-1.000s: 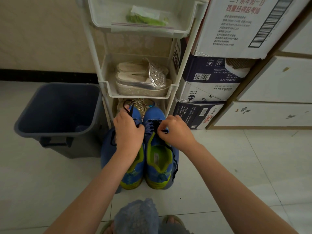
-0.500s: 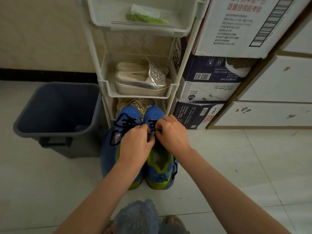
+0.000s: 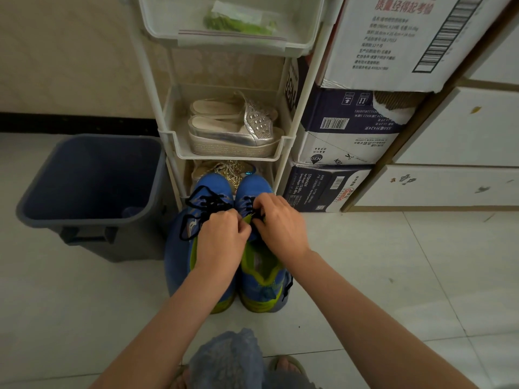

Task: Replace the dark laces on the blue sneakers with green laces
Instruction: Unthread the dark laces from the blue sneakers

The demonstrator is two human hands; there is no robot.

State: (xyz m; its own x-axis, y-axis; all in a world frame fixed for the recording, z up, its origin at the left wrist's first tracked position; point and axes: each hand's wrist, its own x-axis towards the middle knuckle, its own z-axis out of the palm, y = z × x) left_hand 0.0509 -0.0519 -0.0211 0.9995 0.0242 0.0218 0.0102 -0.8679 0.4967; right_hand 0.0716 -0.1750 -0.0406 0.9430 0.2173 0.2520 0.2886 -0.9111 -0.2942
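Two blue sneakers with yellow-green lining stand side by side on the floor, toes toward the rack. The left sneaker [image 3: 207,192] has its dark lace [image 3: 202,204] lying loose over the upper. Over the right sneaker [image 3: 262,279], my left hand [image 3: 220,242] and my right hand [image 3: 280,224] meet, fingers curled, pinching its dark lace at the eyelets. Green laces [image 3: 238,23] lie in a clear bag in the rack's top tray.
A white tiered rack [image 3: 297,116] holds silver wedge sandals [image 3: 233,127] and a gold shoe below. A grey-blue bin [image 3: 90,178] stands to the left. Stacked cardboard boxes [image 3: 351,130] and white drawers [image 3: 455,130] are on the right. My knee and sandalled feet show at the bottom.
My left hand left the left sneaker's lace and moved right and down to join my right hand over the right sneaker. The left sneaker's loose lace is uncovered now.
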